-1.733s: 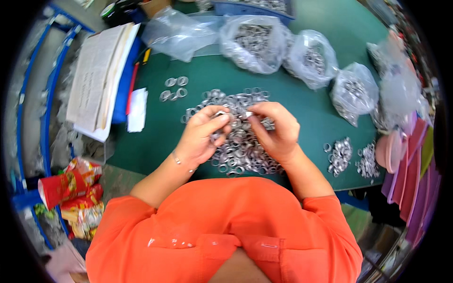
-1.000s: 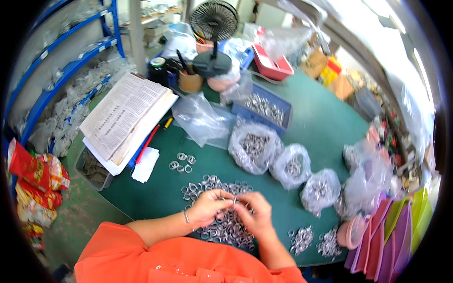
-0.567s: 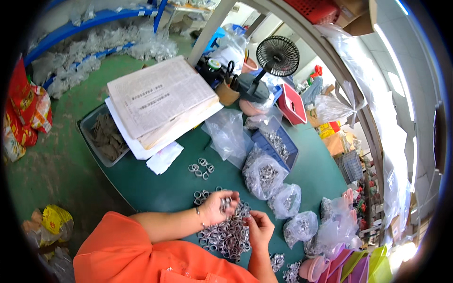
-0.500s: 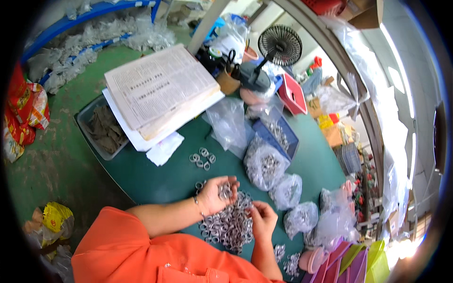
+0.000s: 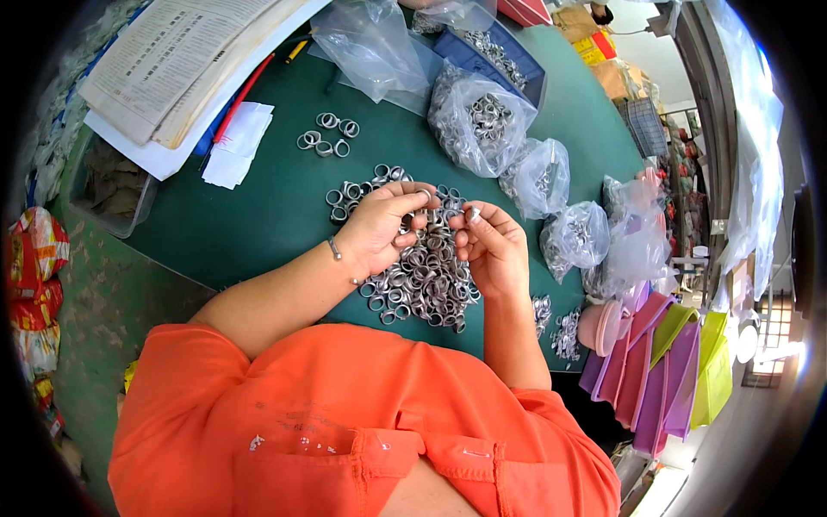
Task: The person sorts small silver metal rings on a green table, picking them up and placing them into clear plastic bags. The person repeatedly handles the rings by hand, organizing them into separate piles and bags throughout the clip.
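Observation:
A heap of grey metal rings (image 5: 422, 280) lies on the green tabletop under both hands. Above its left part, my left hand (image 5: 379, 228) is closed, pinching a metal ring (image 5: 425, 196) between thumb and forefinger; its curled fingers hide whatever else may be in the palm. Close by on the right, my right hand (image 5: 494, 250) pinches a small silvery metal piece (image 5: 473, 214) at its fingertips, a short gap from that ring. Several separate rings (image 5: 325, 147) lie in a small group beyond the heap, to the left.
Clear bags of metal parts (image 5: 491, 121) line the right side, by a blue bin (image 5: 536, 76). Small silvery pieces (image 5: 567, 334) lie near a pink cup (image 5: 594, 327) and colourful bins (image 5: 650, 362). Stacked papers (image 5: 172, 69) and a red pen (image 5: 245, 96) are at far left.
My left hand has turned from palm up with rings in it to pinching one ring. My right hand has come up to it with the small piece. The view has tilted down.

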`<state>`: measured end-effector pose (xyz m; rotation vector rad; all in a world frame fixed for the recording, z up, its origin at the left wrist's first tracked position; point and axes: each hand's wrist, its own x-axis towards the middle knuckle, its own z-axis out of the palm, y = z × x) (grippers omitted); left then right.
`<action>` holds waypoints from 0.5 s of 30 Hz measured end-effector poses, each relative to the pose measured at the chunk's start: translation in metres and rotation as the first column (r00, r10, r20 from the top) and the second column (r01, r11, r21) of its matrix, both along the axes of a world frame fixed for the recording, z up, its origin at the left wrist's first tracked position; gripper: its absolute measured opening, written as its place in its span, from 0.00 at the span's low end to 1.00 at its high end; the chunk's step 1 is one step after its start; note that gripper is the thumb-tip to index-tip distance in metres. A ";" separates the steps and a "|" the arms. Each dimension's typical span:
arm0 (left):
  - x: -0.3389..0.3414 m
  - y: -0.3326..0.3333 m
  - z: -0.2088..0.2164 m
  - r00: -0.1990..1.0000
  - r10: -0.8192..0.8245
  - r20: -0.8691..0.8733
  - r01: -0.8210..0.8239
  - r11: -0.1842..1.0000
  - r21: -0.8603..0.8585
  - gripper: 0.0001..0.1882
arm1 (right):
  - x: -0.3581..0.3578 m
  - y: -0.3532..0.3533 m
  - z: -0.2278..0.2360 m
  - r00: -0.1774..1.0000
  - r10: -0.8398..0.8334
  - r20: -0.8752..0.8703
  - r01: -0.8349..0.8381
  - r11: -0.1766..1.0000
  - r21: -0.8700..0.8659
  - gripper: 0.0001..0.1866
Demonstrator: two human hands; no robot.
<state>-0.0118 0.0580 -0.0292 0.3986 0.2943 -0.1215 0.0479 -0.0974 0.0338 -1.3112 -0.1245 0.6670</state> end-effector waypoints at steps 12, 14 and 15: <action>-0.004 -0.012 0.012 0.999 -0.048 -0.005 0.048 0.962 0.268 0.08 | -0.011 -0.005 -0.034 0.615 -0.097 0.783 0.302 0.946 -0.120 0.12; -0.004 -0.011 0.011 0.997 -0.081 0.017 0.074 0.963 0.259 0.07 | -0.011 -0.005 -0.037 0.577 -0.117 0.808 0.310 0.947 -0.085 0.12; -0.005 -0.011 0.010 0.995 -0.099 0.028 0.089 0.963 0.255 0.07 | -0.011 -0.005 -0.038 0.558 -0.127 0.820 0.315 0.947 -0.068 0.12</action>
